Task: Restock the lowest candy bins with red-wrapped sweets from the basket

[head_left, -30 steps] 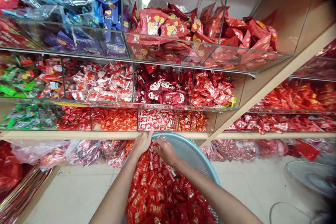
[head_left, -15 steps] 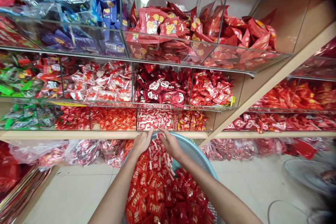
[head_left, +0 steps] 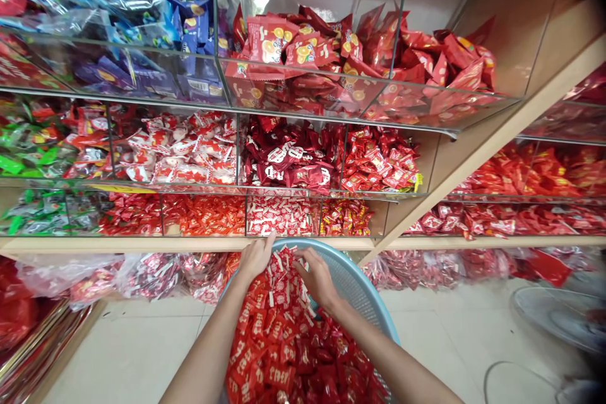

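A round light-blue plastic basket (head_left: 362,284) holds wrapped candies. Red-and-white candies (head_left: 284,284) lie at its far side, orange-red packets (head_left: 260,341) at the near left and dark red ones (head_left: 331,360) at the near right. My left hand (head_left: 257,257) is closed at the far left rim, its thumb pointing up; its fingertips are out of sight. Over the right edge of the red-and-white candies is my right hand (head_left: 316,274), its fingers loosely bent and apart, with nothing visible in them. Just beyond the basket, a shelf bin of similar red-and-white candies (head_left: 283,214) faces me.
Clear-fronted shelves (head_left: 303,120) full of wrapped candies rise ahead. Along the floor under the wooden ledge (head_left: 142,244) lie plastic bags of candy (head_left: 151,274). A fan (head_left: 558,315) stands on the tiled floor at right, with a cable (head_left: 502,366) nearby.
My right hand has drawn back from the far rim, down and slightly right, over the candies. My left hand has stayed at the rim. The basket's right side has shifted slightly right.
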The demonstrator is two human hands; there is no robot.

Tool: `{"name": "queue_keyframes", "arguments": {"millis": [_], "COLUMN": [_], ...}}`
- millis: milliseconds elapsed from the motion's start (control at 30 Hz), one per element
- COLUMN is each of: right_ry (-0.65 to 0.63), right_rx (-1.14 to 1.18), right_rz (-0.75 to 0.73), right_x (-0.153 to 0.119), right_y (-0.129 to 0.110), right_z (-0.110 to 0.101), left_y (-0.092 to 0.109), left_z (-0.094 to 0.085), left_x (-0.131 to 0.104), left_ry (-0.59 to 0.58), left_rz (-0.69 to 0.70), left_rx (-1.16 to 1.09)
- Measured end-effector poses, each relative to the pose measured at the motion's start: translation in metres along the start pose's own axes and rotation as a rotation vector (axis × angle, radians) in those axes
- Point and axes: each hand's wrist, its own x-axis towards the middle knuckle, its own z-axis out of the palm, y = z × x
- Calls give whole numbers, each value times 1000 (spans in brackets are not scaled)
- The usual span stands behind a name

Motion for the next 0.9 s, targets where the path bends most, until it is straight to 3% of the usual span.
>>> {"name": "queue_keyframes", "arguments": {"millis": [400,533,633,733,833,900], "right_ry": [-70,-110,-81,72,305,417], "right_rx": [-340,-391,-349,-263,-252,-255], "right_rz": [-267,-316,-277,-149,35,203], "right_x": [3,-1,-6,-22,-62,-100], "right_y": [11,12,8,7,15,21], "right_z": [27,27,8,-30,-71,-87], "left_y": [0,0,2,4,5,6], "left_z": [0,0,-2,-4,-6,-6], "left_x": [1,0,-1,-1,0,0], "left_ry": [5,14,9,-5,-19,-32], "left_rz": [7,-6,-7,-11,-18,-18], "left_rx": [-6,7,18,29,35,40]}}
